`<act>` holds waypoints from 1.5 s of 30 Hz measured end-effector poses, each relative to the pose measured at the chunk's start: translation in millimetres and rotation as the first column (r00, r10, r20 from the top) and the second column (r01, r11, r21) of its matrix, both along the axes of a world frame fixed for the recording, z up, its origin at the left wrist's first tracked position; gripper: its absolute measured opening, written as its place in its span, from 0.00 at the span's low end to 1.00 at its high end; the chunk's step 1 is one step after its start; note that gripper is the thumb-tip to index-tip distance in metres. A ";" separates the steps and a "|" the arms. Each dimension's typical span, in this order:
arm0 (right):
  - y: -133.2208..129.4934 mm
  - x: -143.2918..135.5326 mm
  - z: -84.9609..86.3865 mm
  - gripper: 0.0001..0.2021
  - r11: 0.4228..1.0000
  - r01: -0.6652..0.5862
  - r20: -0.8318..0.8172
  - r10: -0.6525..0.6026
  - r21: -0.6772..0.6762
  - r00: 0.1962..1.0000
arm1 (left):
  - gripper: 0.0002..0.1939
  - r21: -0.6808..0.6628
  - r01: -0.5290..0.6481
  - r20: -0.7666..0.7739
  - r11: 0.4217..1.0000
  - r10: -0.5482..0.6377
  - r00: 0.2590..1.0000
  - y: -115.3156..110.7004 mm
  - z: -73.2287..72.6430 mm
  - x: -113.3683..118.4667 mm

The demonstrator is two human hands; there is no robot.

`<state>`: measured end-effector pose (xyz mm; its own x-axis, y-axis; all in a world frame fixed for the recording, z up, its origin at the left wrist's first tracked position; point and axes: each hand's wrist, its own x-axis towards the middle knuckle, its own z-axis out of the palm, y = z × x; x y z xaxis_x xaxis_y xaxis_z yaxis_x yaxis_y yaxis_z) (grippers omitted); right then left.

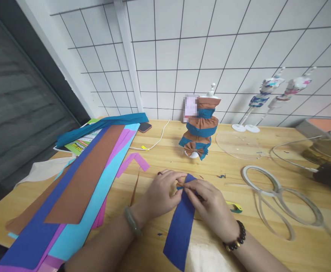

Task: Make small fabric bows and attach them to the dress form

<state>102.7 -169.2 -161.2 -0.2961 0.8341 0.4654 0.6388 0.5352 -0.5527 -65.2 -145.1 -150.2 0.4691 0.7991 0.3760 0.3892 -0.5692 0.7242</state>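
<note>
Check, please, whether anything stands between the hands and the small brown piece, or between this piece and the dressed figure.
Nothing visible blocks either way. The left hand and right hand pinch the small brown piece. Toward the dressed figure are only the far end of the blue strip and small scraps on the table.

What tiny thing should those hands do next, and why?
Perhaps the right hand should pinch the small brown-and-teal piece a bit tighter: its fingertips hold it, the fingers of the left hand curve close around it, and so small a piece might slip onto the long dark-blue, paper-like strip beneath.
</note>
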 end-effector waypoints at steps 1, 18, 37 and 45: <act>-0.1 -0.1 0.4 0.07 1.000 0.000 -0.003 0.000 -0.007 1.000 | 0.21 0.004 0.002 -0.008 1.000 -0.002 1.000 0.0 0.1 -0.3; -0.1 -2.3 -0.5 0.06 0.969 0.055 -0.227 -0.112 -0.241 0.967 | 0.12 -0.004 -0.038 -0.047 0.999 0.038 0.998 3.7 -1.8 -0.5; 0.0 -3.7 1.2 0.08 0.922 0.095 -0.262 -0.204 -0.375 0.943 | 0.03 0.088 -0.041 0.036 0.995 0.038 0.999 6.4 -4.5 -1.2; -0.8 -4.0 2.4 0.08 0.921 0.095 -0.263 -0.205 -0.378 0.943 | 0.06 -0.062 -0.113 0.041 0.992 0.116 0.992 3.5 -4.3 -0.5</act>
